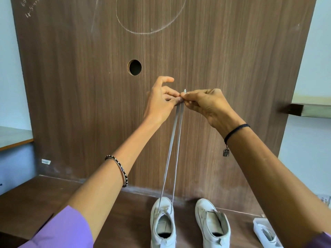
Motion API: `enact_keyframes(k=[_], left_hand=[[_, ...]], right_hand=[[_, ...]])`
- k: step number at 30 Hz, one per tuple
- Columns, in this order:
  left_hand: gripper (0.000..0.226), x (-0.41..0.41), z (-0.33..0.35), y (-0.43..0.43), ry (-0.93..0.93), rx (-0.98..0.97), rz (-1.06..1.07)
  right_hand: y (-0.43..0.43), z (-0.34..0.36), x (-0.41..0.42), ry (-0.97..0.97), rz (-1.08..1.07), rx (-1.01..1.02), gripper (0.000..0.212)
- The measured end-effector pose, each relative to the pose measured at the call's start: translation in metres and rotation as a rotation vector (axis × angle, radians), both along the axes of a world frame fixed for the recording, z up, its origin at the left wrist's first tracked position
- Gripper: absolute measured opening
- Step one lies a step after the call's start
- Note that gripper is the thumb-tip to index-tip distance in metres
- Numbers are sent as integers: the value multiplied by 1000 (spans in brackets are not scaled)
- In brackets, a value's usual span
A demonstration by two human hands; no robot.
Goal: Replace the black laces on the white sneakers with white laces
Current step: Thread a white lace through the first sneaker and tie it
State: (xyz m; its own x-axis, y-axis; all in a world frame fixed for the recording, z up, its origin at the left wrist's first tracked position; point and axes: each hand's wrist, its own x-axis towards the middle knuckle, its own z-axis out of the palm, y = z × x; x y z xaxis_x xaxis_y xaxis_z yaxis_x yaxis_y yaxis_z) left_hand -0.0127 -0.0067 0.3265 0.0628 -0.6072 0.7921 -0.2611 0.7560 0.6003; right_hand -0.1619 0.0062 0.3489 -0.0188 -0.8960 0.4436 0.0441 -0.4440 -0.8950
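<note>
The bottom edge cuts off the left sneaker [162,228] at its heel. The clear box [256,228] (contents indistinct) is cropped too.

Both arms are stretched forward and upward, and the hands are held together at the fingertips. The lace [172,149] is pinched in the grip of the left hand [161,100] and the right hand [209,104].

I have only one view here, a wide-angle camera on the wearer's head. It faces the brown back panel [215,51] squarely from close range, pitched a little downward. The worktop [35,203] below the panel is a narrow strip, and the white sneakers [163,224] at the panel's foot are cropped by the frame's bottom edge.
</note>
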Motion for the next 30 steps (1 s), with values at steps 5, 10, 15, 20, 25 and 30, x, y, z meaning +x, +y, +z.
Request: enact_keyframes(k=[5,10,15,20,25,30], left_hand=[[52,0,-4,-3,-39,54,-7],[48,-3,-16,-9,-53,149,-38],[26,-2,-68,-6,-285,366,-181],[44,8,-165,-26,-558,594,-142],[34,31,-230,-28,-799,796,-40],[25,40,-261,-27,-640,907,-111]], right_hand=[[-5,-9,3,-31,-13,-24,11],[-14,-16,6,5,-93,-30,9],[-17,-22,6,16,-115,-98,14],[-28,-26,7,-74,-143,-101,21],[-37,-33,1,-117,-178,-121,29],[-50,-48,-7,-140,-193,-77,29]])
